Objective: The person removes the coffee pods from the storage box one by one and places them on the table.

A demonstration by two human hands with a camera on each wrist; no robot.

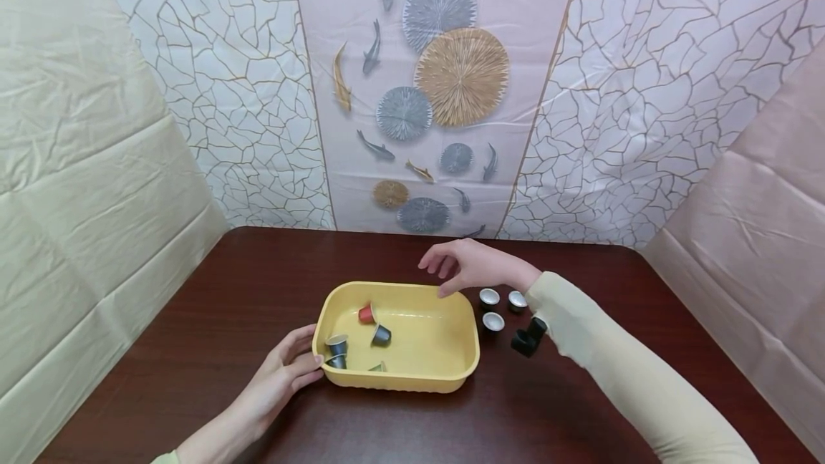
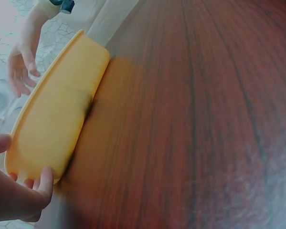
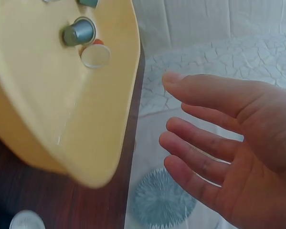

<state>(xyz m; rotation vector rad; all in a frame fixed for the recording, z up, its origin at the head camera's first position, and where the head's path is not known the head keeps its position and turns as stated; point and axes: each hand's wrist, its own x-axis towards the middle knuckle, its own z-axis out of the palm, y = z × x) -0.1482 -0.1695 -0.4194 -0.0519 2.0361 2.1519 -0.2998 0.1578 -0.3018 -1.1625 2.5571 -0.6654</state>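
A yellow plastic bin (image 1: 422,364) stands on the table with several coffee capsules in it: a red capsule (image 1: 367,313), a dark blue-grey capsule (image 1: 382,336), two dark ones at the left end and a partly hidden green one (image 1: 379,367). My left hand (image 1: 283,374) holds the bin's left end, fingers and thumb against its wall and rim. Above the back right corner hovers my right hand (image 1: 473,265), nothing in it, its fingers loosely spread in the right wrist view. Three capsules (image 1: 493,321) sit foil side up on the table right of the bin.
The dark wooden table (image 1: 193,349) extends around the bin. Patterned cloth (image 1: 258,56) hangs behind it, with plain cloth along both sides. A black wrist device (image 1: 528,337) sits at my right sleeve, near the loose capsules.
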